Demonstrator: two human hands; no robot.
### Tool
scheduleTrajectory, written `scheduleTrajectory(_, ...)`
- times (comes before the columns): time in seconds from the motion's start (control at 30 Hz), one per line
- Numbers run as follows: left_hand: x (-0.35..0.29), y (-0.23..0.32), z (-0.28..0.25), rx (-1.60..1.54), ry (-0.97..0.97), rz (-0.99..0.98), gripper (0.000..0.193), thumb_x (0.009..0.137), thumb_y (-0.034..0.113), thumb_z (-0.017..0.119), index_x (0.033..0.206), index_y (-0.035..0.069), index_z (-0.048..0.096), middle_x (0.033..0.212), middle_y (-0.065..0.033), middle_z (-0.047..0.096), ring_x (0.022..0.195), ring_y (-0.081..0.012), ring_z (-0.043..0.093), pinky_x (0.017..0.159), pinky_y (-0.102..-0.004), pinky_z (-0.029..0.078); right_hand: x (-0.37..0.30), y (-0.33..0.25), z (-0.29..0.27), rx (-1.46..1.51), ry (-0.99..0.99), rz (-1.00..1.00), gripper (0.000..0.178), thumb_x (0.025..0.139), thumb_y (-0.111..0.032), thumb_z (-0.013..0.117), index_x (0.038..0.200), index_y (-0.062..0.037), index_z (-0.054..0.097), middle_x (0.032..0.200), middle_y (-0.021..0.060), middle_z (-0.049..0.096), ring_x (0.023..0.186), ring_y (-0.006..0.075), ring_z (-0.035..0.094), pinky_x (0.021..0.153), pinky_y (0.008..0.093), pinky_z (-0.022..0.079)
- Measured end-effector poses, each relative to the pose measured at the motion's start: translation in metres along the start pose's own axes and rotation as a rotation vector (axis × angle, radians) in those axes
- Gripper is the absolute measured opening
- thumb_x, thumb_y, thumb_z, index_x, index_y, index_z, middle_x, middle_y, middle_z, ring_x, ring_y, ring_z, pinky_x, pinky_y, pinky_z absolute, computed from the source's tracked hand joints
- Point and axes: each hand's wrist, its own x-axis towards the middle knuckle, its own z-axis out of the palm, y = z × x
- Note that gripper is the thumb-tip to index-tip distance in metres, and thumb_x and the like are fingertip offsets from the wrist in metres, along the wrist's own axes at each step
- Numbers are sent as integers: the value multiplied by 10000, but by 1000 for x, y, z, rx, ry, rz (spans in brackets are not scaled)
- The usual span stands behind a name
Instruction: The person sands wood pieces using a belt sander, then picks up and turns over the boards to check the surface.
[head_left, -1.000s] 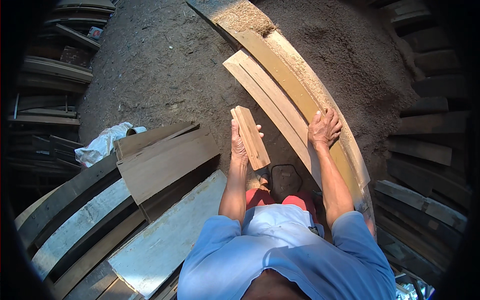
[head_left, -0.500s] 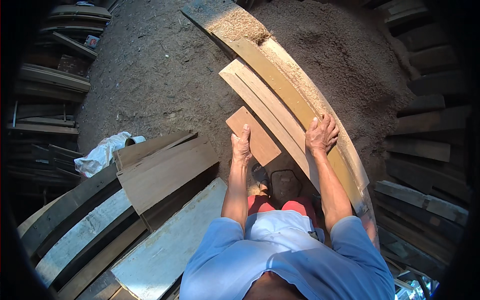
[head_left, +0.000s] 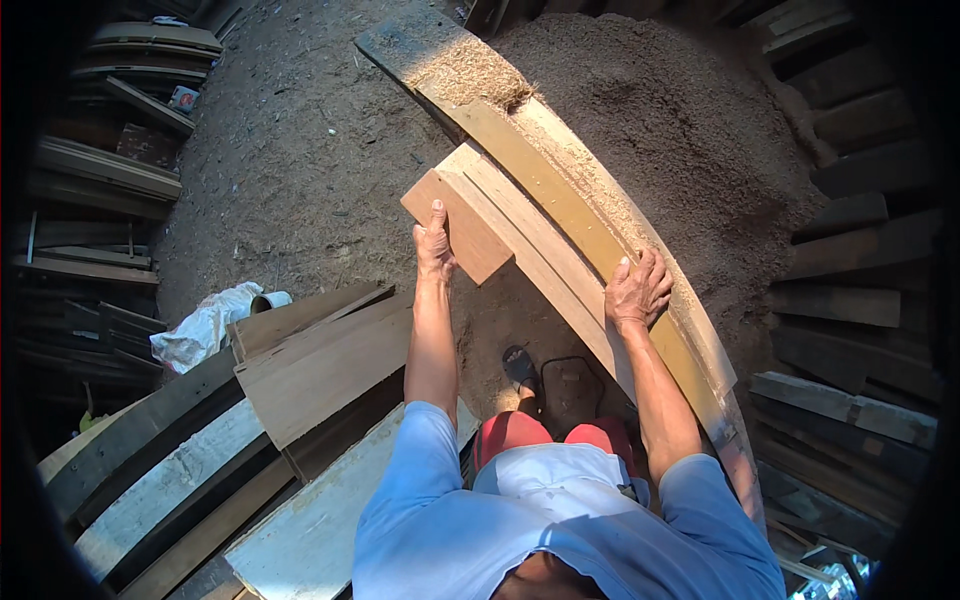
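Left hand (head_left: pixel 434 248) grasps a short reddish-brown board (head_left: pixel 472 232), thumb on its upper face, remaining fingers mostly hidden beneath. Right hand (head_left: pixel 638 292) lies, fingers bent, on an ochre strip (head_left: pixel 560 185), grip uncertain; pale planks (head_left: pixel 545 258) left of those fingers, sawdust (head_left: pixel 478 75) heaped well ahead.

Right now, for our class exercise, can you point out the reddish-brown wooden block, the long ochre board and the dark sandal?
Reddish-brown wooden block (head_left: pixel 472 235): head view, middle of its broad face.
Long ochre board (head_left: pixel 546 182): head view, its ochre surface.
Dark sandal (head_left: pixel 518 366): head view, its upper.
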Motion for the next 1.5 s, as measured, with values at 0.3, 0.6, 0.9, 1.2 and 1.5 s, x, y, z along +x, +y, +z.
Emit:
scheduleTrajectory(0.3,-37,-18,7,88,5,-50,528,934,320,747,1214,-92,571,1092,-170,691,909,-255,709,791,-414,614,-4,11,4,-2,-53,-20,547,951,-368,542,1398,-75,424,1488,131,339,1344,366,280,1090,599,232)
scheduleTrajectory(0.6,-316,-167,41,108,29,-139,505,942,284,752,1270,-55,571,1150,-101,671,993,-164,616,893,-334,509,2,17,7,86,-118,-63,605,968,-463,491,1402,-50,410,1479,194,309,1313,384,270,1070,589,223)
scheduleTrajectory(0.9,-470,-240,48,142,-50,-336,579,938,300,750,1362,2,495,1245,-89,613,1099,-193,594,974,-362,488,2,122,-10,25,-151,-570,760,953,-611,490,1523,-121,379,1535,167,301,1386,376,275,1141,584,237)
scheduleTrajectory(1.2,-576,-304,48,-97,2,-574,508,909,221,787,1309,11,553,1176,-67,660,1059,-159,619,962,-347,492,3,122,-15,80,-197,-490,682,969,-581,482,1494,-147,457,1503,128,356,1372,343,297,1124,550,273)
scheduleTrajectory(1.5,-453,-230,11,140,-110,-281,582,882,309,811,1299,-1,551,1176,-80,659,1065,-196,629,957,-384,506,0,112,-26,122,-153,-420,496,945,-437,592,1352,-155,561,1438,82,474,1315,324,405,1108,514,335)
